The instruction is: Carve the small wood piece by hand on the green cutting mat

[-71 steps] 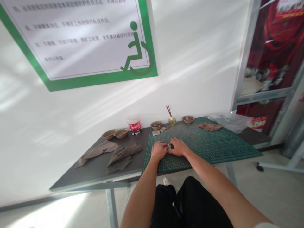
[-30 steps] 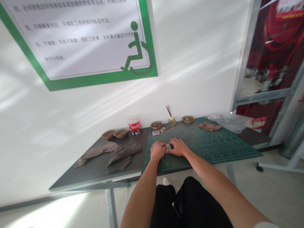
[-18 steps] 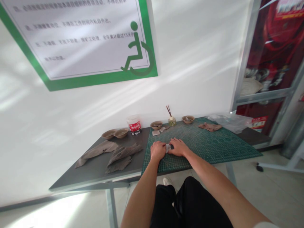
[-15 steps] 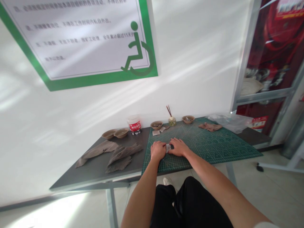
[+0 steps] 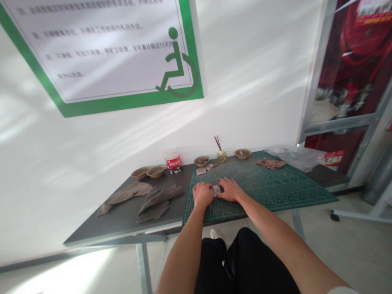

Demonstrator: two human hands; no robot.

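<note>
Between my two hands, near the front of the green cutting mat (image 5: 260, 179), lies a small pale grey, square-looking piece (image 5: 216, 190). My left hand (image 5: 203, 193) is closed at its left edge, with thumb and fingers on it. From the other side my right hand (image 5: 230, 190) grips it, thumb low and fingers curled over the top. A small dark patch shows by the right fingers; I cannot tell what it is. Behind the hands, two pale square pieces (image 5: 201, 171) lie by a brown bowl (image 5: 201, 161) with small things in it.
Along the wall stand a white tub with a red label (image 5: 174, 160), a reed diffuser (image 5: 222, 155) and another bowl (image 5: 243, 153). Two bowls (image 5: 156, 172) and grey-brown cloths (image 5: 159, 202) sit left. A pinkish cloth (image 5: 271, 163) and clear plastic bag (image 5: 298, 157) lie right.
My left hand has shifted very slightly to the left, along with the small pale piece. My right hand stays almost where it was.
</note>
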